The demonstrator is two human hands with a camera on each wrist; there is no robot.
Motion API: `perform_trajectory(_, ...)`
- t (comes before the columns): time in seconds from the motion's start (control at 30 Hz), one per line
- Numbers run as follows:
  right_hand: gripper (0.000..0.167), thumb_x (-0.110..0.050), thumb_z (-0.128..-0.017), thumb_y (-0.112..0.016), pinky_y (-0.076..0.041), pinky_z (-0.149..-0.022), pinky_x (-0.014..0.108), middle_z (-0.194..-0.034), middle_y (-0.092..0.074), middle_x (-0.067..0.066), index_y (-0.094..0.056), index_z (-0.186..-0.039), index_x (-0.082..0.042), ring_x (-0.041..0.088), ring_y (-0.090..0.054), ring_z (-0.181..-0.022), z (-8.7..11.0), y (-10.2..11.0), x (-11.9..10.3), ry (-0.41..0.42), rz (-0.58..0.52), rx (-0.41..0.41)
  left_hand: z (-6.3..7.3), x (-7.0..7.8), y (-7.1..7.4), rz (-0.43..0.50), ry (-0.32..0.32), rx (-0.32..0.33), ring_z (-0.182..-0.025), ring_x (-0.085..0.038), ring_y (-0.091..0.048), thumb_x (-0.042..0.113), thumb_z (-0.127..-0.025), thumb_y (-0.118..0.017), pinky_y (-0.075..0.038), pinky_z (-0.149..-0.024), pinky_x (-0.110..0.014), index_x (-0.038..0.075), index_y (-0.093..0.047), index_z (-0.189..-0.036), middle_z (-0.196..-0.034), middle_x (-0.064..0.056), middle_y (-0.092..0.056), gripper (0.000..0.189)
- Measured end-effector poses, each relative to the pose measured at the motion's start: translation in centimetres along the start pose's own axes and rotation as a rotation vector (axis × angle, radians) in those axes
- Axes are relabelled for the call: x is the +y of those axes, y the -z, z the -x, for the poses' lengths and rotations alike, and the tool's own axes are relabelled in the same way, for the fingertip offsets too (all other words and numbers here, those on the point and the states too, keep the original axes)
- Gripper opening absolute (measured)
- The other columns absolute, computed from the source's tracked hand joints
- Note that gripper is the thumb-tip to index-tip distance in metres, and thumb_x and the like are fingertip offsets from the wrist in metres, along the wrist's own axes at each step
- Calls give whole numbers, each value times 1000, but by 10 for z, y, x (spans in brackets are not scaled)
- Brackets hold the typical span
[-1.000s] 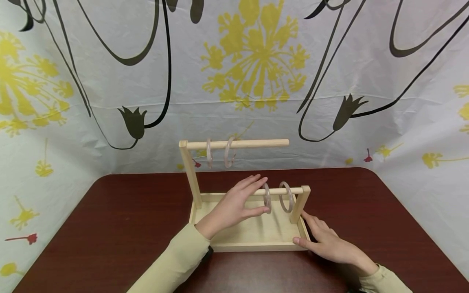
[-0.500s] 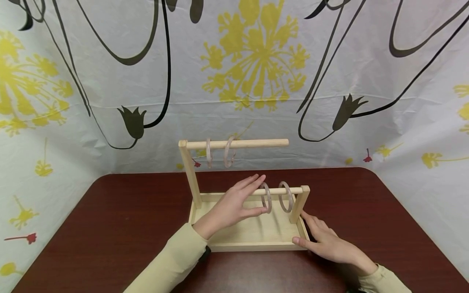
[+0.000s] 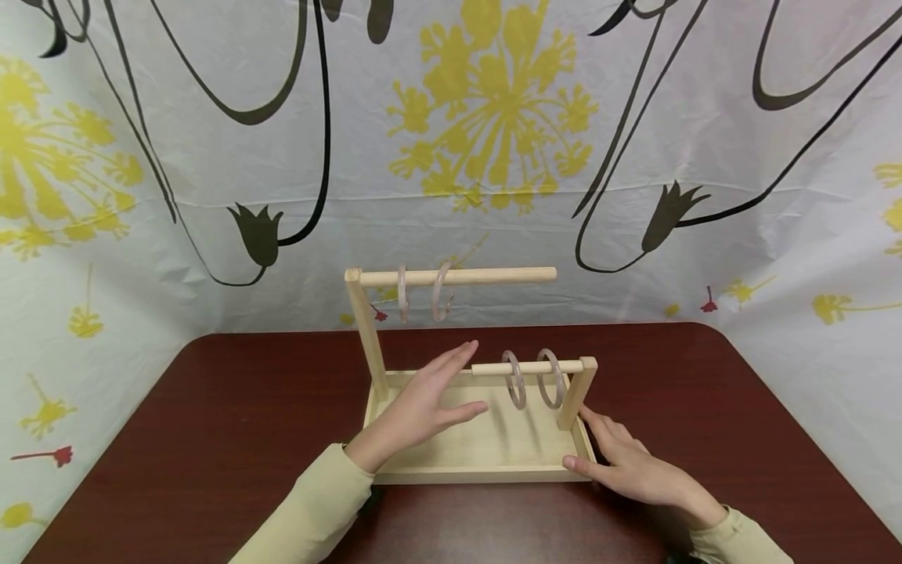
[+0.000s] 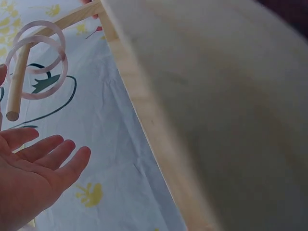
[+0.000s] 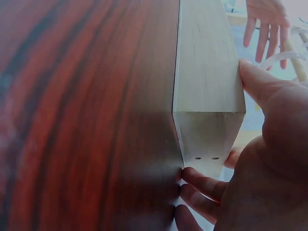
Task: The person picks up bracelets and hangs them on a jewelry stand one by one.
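A wooden bangle stand with a shallow tray (image 3: 486, 475) rests on the table. On its lower bar (image 3: 488, 369) hang two translucent pinkish bangles, one nearer the free end (image 3: 519, 405) and one nearer the post (image 3: 561, 385). My left hand (image 3: 412, 407) hovers over the tray, just left of that bar's free end, fingers extended and holding nothing. At the right front corner my right hand (image 3: 634, 468) grips the tray, thumb on the rim and fingers against the outer side. The right wrist view shows this hold on the tray corner (image 5: 209, 62).
The stand's upper bar (image 3: 507, 276) runs right from a tall left post (image 3: 366, 337) and carries two more bangles, a left one (image 3: 402, 301) and a right one (image 3: 435, 304). Behind the dark red table (image 3: 232, 415) hangs a patterned cloth (image 3: 437, 157).
My left hand has let go of the bangle nearer the lower bar's free end and moved left, away from it. That bangle now hangs on its own. My right hand stays put.
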State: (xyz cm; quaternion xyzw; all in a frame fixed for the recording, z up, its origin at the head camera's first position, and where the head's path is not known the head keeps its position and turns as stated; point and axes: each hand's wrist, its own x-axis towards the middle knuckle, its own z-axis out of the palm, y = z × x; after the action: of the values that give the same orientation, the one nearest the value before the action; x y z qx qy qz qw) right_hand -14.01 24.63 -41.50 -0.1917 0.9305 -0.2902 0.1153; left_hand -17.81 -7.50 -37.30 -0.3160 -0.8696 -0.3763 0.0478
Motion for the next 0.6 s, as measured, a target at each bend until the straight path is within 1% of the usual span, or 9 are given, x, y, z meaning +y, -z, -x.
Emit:
perform_trajectory(0.2,82,-44,-94,-58,-27,-90,72,-144,-32,31,-20,-151,2,54,-27,-131,0,2,-1,2,-5,-8,11,-4,3,15,5,4,-138,-21,-34,38,-90,-68,-31,-108,-42,11,-34,-151,-152,-7,-36,75)
perform_trajectory(0.37,82,-43,-94,-59,-31,-89,69,-141,-35,31,-21,-150,3,54,-31,-128,1,2,-1,22,23,-1,19,-10,4,-16,-9,20,-136,-22,-37,36,-91,-67,-32,-107,-42,8,-40,-148,-149,-9,-40,69)
perform_trajectory(0.47,82,-43,-94,-60,-33,-89,67,-140,-37,30,-22,-150,4,53,-33,-127,0,2,-1,25,29,-2,23,-13,4,-28,-21,28,-135,-23,-38,35,-91,-67,-33,-107,-43,7,-42,-146,-148,-10,-41,66)
perform_trajectory(0.6,83,-44,-94,-60,-35,-89,65,-138,-39,29,-23,-151,4,51,-35,-126,-2,2,0,9,35,-14,25,-14,4,-32,-33,38,-135,-24,-39,35,-92,-66,-33,-106,-43,8,-43,-146,-148,-10,-42,65)
